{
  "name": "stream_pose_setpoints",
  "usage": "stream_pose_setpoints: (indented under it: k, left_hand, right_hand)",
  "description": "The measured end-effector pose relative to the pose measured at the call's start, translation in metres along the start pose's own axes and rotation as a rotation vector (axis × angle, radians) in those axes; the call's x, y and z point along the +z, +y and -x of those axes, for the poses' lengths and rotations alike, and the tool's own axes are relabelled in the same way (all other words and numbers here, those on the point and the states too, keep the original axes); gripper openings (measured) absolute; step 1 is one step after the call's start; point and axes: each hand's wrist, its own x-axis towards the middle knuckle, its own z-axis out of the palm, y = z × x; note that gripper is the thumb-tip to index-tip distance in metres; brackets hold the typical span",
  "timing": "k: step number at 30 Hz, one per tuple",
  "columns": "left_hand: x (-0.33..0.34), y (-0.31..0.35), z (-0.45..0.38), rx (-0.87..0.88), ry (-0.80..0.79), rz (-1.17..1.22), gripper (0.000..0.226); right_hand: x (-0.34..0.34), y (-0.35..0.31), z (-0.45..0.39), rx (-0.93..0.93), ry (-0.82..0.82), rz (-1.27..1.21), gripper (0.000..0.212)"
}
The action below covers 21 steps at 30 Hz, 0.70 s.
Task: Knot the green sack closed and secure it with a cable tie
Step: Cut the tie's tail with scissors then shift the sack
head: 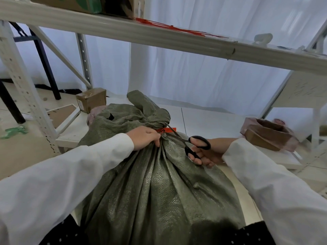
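Two hands at work: left hand [145, 137] grips the sack [152, 183] neck, right hand [205, 154] holds scissors [187, 141] whose blades straddle the tie [167, 129] between them.

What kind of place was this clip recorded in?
Probably a storeroom or packing area: white metal shelving with cardboard boxes, spare red cable ties on the upper shelf, and a full green sack being tied shut on the low shelf.

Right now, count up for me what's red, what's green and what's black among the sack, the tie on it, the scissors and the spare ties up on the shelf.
Red: 2, the cable tie on the neck and the spare ties, counted as one bundle
Green: 1, the sack
Black: 1, the scissors, by their handles
Total: 4
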Motion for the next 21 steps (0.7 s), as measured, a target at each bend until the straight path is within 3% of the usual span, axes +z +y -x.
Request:
stream_pose_setpoints:
  k: [8, 21]
  left_hand:
    - [-0.006, -0.005, -0.002, -0.039, -0.047, 0.175, 0.048]
    - [-0.006, 0.001, -0.005, -0.163, -0.1, 0.419, 0.04]
  right_hand:
    - [-0.003, -0.007, -0.005, 0.045, -0.041, 0.043, 0.085]
    - [0.001, -0.013, -0.002, 0.063, -0.015, 0.087, 0.084]
